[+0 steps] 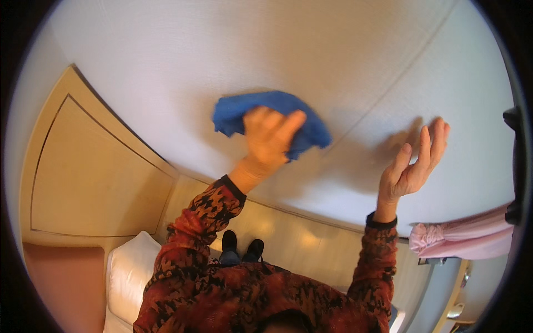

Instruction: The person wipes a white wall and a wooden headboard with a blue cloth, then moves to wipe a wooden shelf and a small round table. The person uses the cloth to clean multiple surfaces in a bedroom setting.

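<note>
A blue cloth (266, 100) lies spread against a white wall (175, 62), with my left hand (268, 133) over it, gripping or pressing it to the surface. That hand is slightly blurred. Further right, my right hand (416, 166) is raised with its fingers apart and nothing in it. Its fingertips are near the wall and throw a shadow there; whether they touch it I cannot tell. A faint seam line runs diagonally up the wall between the two hands.
On the left stands a light wooden panel (100, 166) with a dark inlaid line, beside a pale cushion (133, 266). A gathered pink curtain (462, 237) hangs at right, above a shelf unit (445, 304). My dark shoes (241, 245) stand on the wood-look floor (291, 233).
</note>
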`<state>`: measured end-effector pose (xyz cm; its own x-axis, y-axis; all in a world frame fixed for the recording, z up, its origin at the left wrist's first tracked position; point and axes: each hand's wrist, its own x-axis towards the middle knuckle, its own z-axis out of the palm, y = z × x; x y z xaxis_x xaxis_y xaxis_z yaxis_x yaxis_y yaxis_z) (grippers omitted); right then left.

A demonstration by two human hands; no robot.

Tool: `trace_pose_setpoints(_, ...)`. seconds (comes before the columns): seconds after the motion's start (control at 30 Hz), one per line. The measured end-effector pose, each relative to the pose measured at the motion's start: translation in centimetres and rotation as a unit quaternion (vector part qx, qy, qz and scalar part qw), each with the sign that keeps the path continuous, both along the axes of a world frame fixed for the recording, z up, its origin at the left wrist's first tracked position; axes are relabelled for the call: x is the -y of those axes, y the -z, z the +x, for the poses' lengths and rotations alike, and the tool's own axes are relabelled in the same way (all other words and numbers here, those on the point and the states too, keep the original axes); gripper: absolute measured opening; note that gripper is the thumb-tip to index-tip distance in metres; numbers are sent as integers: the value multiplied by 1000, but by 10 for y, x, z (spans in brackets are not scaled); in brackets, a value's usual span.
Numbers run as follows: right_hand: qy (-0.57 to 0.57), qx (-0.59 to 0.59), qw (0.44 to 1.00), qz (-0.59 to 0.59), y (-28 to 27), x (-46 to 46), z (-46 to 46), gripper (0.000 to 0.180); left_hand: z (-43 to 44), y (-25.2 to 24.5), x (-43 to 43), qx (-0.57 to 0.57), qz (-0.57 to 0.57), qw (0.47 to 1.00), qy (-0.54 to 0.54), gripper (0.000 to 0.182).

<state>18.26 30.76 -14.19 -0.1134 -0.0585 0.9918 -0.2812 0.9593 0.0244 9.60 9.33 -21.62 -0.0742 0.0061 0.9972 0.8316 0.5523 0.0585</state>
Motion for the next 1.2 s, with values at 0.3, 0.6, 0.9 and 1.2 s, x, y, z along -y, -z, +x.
trace_pose_setpoints(0.3,87,-38,988,123,2,-19,-25,42,-37,-71,15,-61,-105,993,-7,58)
trace_pose_setpoints(0.6,75,-77,992,71,22,-17,-34,46,-130,-35,213,-27,109,963,-245,67)
trace_pose_setpoints(0.9,87,-76,990,77,28,-29,-32,42,-179,220,324,309,803,509,29,60)
trace_pose_setpoints(1.2,83,-76,992,55,55,-78,15,41,-161,163,266,259,497,803,-204,54)
